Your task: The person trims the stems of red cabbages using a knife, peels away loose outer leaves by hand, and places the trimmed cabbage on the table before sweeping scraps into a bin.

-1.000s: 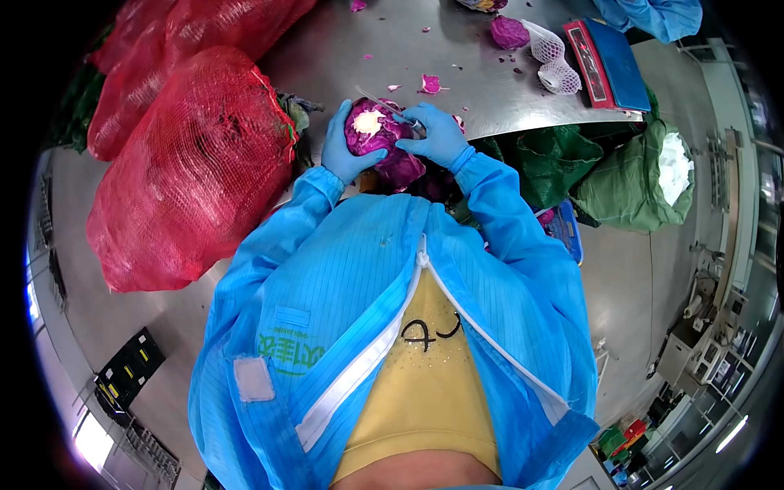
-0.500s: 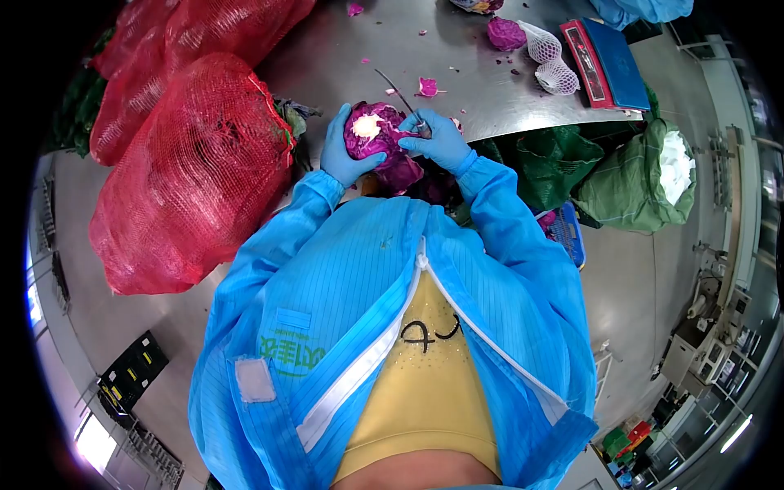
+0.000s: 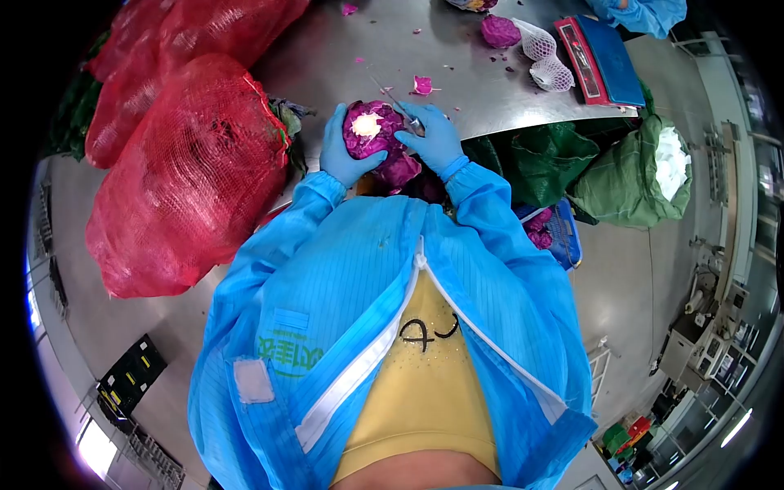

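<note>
A red mesh sack [image 3: 192, 175] bulges to the left of the grip. The gloved left hand [image 3: 341, 155] reaches forward, fingers up the far side and thumb across the near one, curled round the purple cabbage [image 3: 382, 140] as wide as its girth. The cabbage sits between both hands, pale cut stem facing up. The right hand [image 3: 437, 140], wrist bent inward, is closed on the handle of a knife [image 3: 415, 126], its thin blade slanting up and left beyond the cabbage; whether its thumb touches the leaves I cannot tell. Below the grip, the jacket [image 3: 351, 245] bears green Chinese characters, broken by folds; rightward, the shirt [image 3: 416, 392] shows black, partly covered lettering.
</note>
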`<state>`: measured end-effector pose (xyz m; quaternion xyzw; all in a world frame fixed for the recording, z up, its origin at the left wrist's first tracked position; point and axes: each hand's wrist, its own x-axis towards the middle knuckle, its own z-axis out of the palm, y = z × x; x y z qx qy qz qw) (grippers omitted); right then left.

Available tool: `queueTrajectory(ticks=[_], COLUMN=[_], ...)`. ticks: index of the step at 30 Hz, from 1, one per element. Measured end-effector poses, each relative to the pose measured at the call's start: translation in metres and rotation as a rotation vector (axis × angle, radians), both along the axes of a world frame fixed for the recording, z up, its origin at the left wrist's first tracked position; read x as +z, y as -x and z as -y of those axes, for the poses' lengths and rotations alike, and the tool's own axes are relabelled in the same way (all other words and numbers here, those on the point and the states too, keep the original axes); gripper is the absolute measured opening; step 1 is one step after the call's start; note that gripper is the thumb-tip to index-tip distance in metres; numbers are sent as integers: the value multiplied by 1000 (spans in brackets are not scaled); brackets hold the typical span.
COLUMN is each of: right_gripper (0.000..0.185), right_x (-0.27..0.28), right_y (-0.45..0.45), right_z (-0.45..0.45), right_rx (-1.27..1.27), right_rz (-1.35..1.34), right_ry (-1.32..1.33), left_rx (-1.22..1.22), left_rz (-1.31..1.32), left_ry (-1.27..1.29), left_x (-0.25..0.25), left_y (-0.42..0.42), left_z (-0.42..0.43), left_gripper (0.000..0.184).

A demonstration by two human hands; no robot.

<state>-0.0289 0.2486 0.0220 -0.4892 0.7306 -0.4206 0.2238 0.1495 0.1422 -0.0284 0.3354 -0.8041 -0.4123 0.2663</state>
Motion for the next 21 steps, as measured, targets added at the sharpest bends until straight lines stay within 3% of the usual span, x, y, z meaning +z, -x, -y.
queueTrajectory(ticks=[6,10,12,13,15,18,19,20,21], right_gripper=[35,29,25,25,14,20,17,17,16], right_x=[5,-4,-22,-25,-26,-19,7,4,0], right_y=[-4,0,4,9,18,10,9,10,10], right_z=[5,9,11,12,11,2,-4,-9,-15], right_rx=[107,114,107,104,182,162,296,297,248], right_rz=[-34,2,378,380,702,503,204,205,381], right_ry=[-123,-67,24,23,-6,51,62,62,70], left_rx=[2,-33,-41,-46,-32,-17,-19,-18,8], left_rz=[-24,-25,-16,-4,-15,-34,-35,-34,-55], left_ry=[-16,-15,-9,-5,-40,-58,-46,-46,-64], left_x=[2,4,5,5,4,-3,-4,-5,-3], left_y=[-1,-4,-4,-4,-2,-3,-2,-3,-4], left_z=[-1,1,2,1,1,3,4,4,3], left_gripper=[112,112,112,112,112,111,111,111,109])
